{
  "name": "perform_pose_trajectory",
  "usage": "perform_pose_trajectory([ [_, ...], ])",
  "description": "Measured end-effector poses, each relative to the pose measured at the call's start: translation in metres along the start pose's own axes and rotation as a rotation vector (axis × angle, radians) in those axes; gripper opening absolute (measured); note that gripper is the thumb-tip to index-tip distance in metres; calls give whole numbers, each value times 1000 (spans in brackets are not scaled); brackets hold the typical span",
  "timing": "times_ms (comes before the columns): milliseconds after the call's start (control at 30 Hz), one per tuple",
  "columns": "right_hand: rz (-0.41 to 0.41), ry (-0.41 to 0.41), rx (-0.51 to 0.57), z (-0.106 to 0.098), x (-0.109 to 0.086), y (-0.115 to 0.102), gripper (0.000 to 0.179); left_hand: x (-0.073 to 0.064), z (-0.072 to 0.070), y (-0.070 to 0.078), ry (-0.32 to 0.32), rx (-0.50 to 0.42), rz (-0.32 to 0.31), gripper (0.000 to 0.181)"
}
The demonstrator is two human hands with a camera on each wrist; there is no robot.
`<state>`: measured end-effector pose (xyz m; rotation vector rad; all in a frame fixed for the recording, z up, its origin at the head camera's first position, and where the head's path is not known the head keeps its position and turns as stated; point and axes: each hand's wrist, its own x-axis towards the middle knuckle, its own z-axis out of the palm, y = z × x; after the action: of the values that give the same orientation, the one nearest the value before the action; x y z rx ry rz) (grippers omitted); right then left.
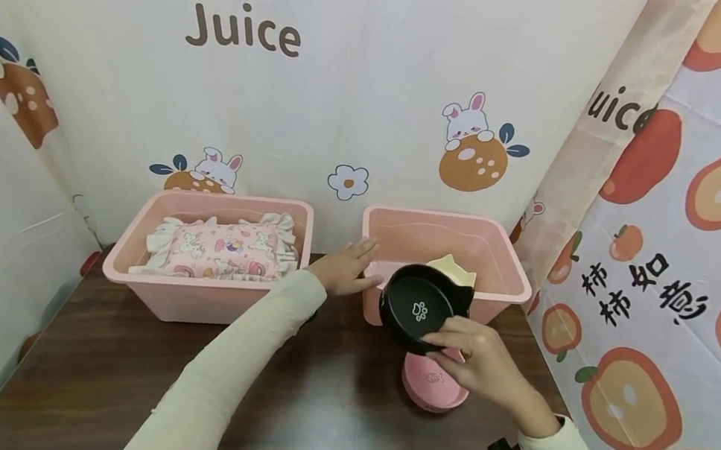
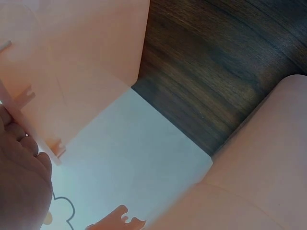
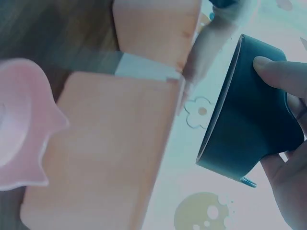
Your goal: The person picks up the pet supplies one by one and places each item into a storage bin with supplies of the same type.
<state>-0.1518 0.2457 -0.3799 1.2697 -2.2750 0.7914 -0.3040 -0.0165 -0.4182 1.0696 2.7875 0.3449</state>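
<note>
Over the table point(image 1: 309, 421), the black bowl point(image 1: 417, 299) is pinched by the right grip point(image 1: 479, 361); the bin point(image 1: 502, 297) nearby is touched by the left grip point(image 1: 343, 265), fingers extended; through slippage, the pink bowl point(image 1: 434, 386) could be struck.

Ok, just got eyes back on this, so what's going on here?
A person's right hand holds a black cat-eared bowl up in front of the right pink bin. The fingers of the left hand are at that bin's rim. Inside it is a partly hidden pale yellow item. A pink bowl sits in front; the left bin holds a ruffled pillow.
</note>
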Motion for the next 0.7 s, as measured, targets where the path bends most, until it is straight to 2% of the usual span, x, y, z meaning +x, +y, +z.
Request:
perform_pose_trajectory([
  [367, 127, 3, -35, -14, 21, 31, 29, 4, 3, -2, -4, 9, -6, 78],
  [700, 142, 15, -24, -9, 49, 68, 25, 6, 3, -3, -21, 4, -16, 79],
])
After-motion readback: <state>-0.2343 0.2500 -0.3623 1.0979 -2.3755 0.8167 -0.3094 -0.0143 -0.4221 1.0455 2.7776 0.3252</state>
